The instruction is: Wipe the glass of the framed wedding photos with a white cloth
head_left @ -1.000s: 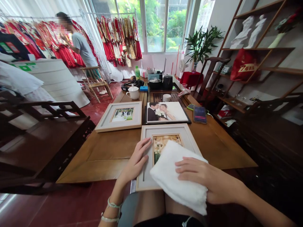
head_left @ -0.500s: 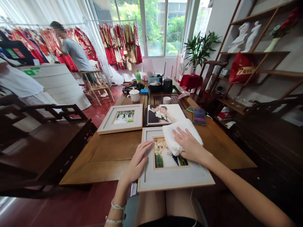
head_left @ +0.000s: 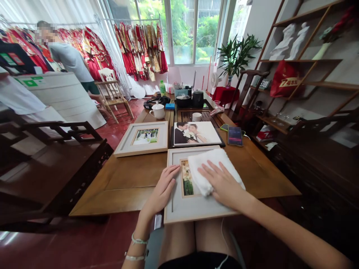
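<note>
A light wooden picture frame (head_left: 172, 209) with a pale mat lies at the near edge of the table, partly over my lap. Its photo (head_left: 187, 181) shows only on the left side; a folded white cloth (head_left: 206, 168) covers the rest. My right hand (head_left: 221, 181) lies flat on the cloth, fingers spread, pressing it against the frame. My left hand (head_left: 165, 186) rests open on the frame's left side, fingertips near the photo's edge.
Farther up the wooden table (head_left: 134, 170) lie a second framed photo (head_left: 120, 150) and a couple's photo panel (head_left: 210, 132). A phone (head_left: 235, 136) is at the right. A lidded white cup (head_left: 158, 111) stands behind. Dark wooden chairs (head_left: 84, 164) flank the table; a person (head_left: 70, 59) stands far left.
My right hand has slid the cloth down and slightly left, so it covers more of the photo. My left hand stays in place. The standing person has shifted left.
</note>
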`<state>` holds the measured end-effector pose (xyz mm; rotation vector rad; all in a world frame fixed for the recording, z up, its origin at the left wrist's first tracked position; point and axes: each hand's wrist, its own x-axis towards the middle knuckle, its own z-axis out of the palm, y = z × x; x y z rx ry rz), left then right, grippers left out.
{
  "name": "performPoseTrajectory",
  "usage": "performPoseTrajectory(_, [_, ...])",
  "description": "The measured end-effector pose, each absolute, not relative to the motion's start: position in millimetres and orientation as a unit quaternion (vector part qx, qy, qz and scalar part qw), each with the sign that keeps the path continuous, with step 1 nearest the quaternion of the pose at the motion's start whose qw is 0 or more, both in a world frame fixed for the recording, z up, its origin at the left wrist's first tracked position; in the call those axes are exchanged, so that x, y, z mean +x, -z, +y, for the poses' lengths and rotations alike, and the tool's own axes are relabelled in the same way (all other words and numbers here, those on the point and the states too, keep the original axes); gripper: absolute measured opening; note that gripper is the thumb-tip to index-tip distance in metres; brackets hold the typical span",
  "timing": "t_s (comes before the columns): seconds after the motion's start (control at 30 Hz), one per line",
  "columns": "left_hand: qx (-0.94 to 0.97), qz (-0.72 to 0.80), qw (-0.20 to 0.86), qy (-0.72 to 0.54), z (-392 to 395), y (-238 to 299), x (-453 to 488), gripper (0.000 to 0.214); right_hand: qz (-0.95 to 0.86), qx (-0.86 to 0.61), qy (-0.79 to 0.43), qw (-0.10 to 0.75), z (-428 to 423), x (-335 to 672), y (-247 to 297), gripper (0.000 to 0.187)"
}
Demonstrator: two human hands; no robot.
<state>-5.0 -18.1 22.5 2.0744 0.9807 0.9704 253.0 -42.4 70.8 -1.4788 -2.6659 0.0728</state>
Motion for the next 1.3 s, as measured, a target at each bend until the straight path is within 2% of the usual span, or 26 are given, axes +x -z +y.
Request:
performPoseTrajectory(0.1, [0.790, 0.367, 0.325, -0.368, -18, -24, -5, 0.042, -0.847, -0.527, 0.025, 0.062, -3, 255, -71, 0.074])
performPoseTrajectory(0.2, [0.789, 0.367, 0.326, -0.371, -18, -24, -5, 0.041, -0.844, -0.532, 0.021, 0.064, 11, 247, -73, 0.072])
performPoseTrajectory(0.33, [0.780, 0.386, 0.323, -0.372, -19, -23, -3, 0.043, -0.881, -0.467, -0.047, 0.056, -24, 223, -76, 0.066])
performPoseTrajectory(0.5, [0.761, 0.408, 0.331, -0.381, -19, -20, 0, 0.050, -0.898, -0.404, -0.151, 0.086, -84, 192, -88, 0.060])
performPoseTrajectory(0.7, [0.745, 0.395, 0.352, -0.406, -18, -17, -1, 0.051, -0.921, -0.353, -0.155, 0.062, -94, 178, -90, 0.067])
performPoseTrajectory(0.87, [0.762, 0.390, 0.344, -0.387, -18, -19, -1, 0.053, -0.938, -0.279, -0.194, 0.068, -103, 206, -90, 0.058])
performPoseTrajectory(0.97, [0.777, 0.387, 0.325, -0.376, -18, -22, -1, 0.049, -0.948, -0.256, -0.187, 0.038, -110, 228, -94, 0.052])
performPoseTrajectory(1.07, [0.793, 0.376, 0.308, -0.367, -18, -25, -1, 0.041, -0.948, -0.258, -0.183, 0.023, -114, 248, -98, 0.057])
performPoseTrajectory(1.2, [0.805, 0.357, 0.312, -0.358, -18, -26, -2, 0.041, -0.936, -0.313, -0.152, 0.041, -114, 276, -88, 0.062])
performPoseTrajectory(1.3, [0.805, 0.353, 0.315, -0.357, -18, -25, -4, 0.042, -0.926, -0.365, -0.065, 0.064, -106, 298, -71, 0.081])
